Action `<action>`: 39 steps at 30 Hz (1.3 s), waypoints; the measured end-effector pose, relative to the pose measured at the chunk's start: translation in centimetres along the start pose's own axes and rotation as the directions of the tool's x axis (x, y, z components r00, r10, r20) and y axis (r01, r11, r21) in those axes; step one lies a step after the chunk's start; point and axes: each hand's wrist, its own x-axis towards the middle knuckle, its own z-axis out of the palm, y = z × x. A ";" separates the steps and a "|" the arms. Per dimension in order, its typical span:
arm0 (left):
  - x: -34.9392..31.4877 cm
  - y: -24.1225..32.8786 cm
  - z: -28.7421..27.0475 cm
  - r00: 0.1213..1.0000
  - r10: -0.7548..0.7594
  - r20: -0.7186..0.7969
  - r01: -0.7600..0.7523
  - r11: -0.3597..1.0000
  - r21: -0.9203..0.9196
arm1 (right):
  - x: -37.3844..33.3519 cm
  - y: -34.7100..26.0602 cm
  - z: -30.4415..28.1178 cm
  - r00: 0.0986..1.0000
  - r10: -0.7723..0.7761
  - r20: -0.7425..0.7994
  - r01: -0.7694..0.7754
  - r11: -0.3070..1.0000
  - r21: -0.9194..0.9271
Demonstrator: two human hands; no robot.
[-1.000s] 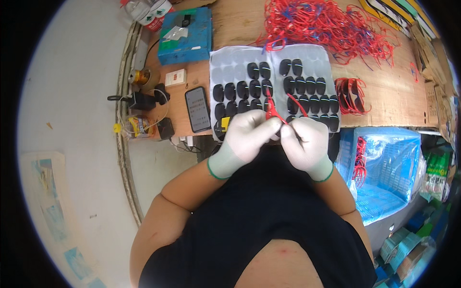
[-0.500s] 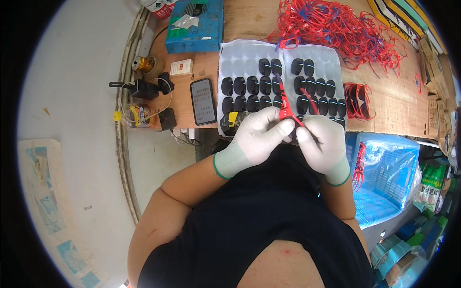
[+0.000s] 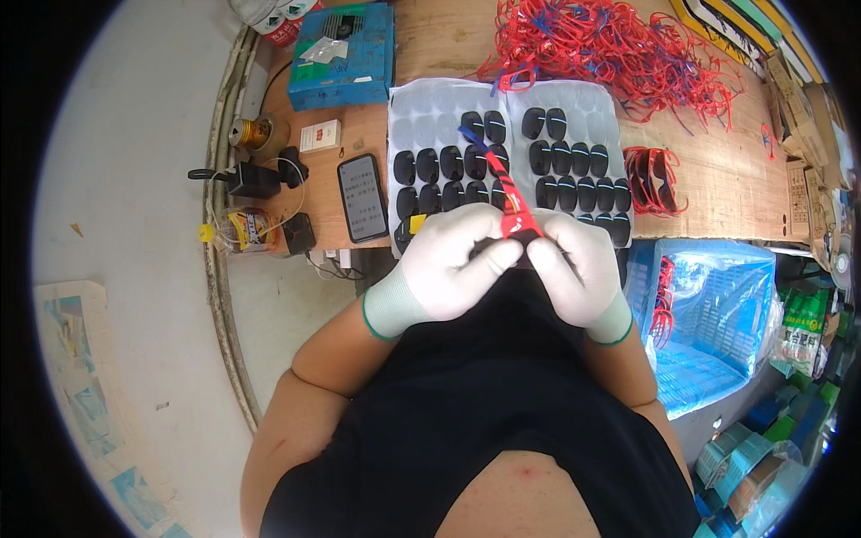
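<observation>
- Wooden plank workbench (image 3: 717, 193) over a pale concrete floor; person in a black shirt seated against its near edge, both hands in white knit gloves with green cuffs.
- Left hand (image 3: 448, 264): curled closed, thumb and forefinger pinched on the near end of a thin red plastic spectacle frame (image 3: 513, 211).
- Right hand (image 3: 578, 269): likewise curled closed, fingertips pressed on the same near end, touching the left hand's fingers; neither hand nearer than the other.
- Red plastic spectacle frame: held between both hands just above the chest; long axis runs from the fingertips up and slightly leftward, away from the body, ending in a blue tip over the tray.
- White moulded blister tray (image 3: 421, 112): directly beyond the hands, flat on the bench, its pockets partly filled with dark oval lenses (image 3: 560, 160); the frame's far end overhangs the tray's middle.
- Black smartphone (image 3: 362, 197): just left of the tray, screen up.
- Blue cardboard box (image 3: 345, 58): left of the tray's far corner.
- Tangled heap of red frames (image 3: 619, 45): beyond the tray, toward the right.
- Small stack of assembled red glasses (image 3: 655, 179): just right of the tray.
- Blue plastic crate (image 3: 708, 314): right of the tray, below the bench edge, a few red frames inside.
</observation>
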 end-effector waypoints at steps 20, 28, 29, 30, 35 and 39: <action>0.4 -0.2 0.9 0.954 -0.299 0.008 0.281 0.885 -0.372 | -0.7 -0.5 2.6 0.939 0.317 -0.134 -0.273 0.924 0.267; -0.1 -0.4 1.1 0.979 -0.205 0.003 0.181 0.855 -0.486 | -0.7 -1.0 2.9 0.975 0.101 -0.198 -0.065 0.982 0.177; -0.1 -0.4 0.9 0.985 -0.175 -0.004 0.150 0.854 -0.498 | -0.6 -1.6 2.4 0.978 0.166 -0.128 -0.135 0.966 0.221; -0.1 -0.2 0.7 0.981 -0.192 0.013 0.173 0.845 -0.506 | -0.5 -1.5 2.5 0.970 0.227 -0.089 -0.180 0.913 0.365; 0.0 0.4 0.9 0.985 -0.158 0.066 0.166 0.779 -0.604 | 0.0 -0.8 1.5 0.940 0.324 0.101 -0.309 0.691 0.653; 0.0 -0.2 1.1 0.985 -0.160 0.067 0.169 0.805 -0.568 | 0.0 -0.5 1.3 0.962 0.257 0.088 -0.261 0.784 0.564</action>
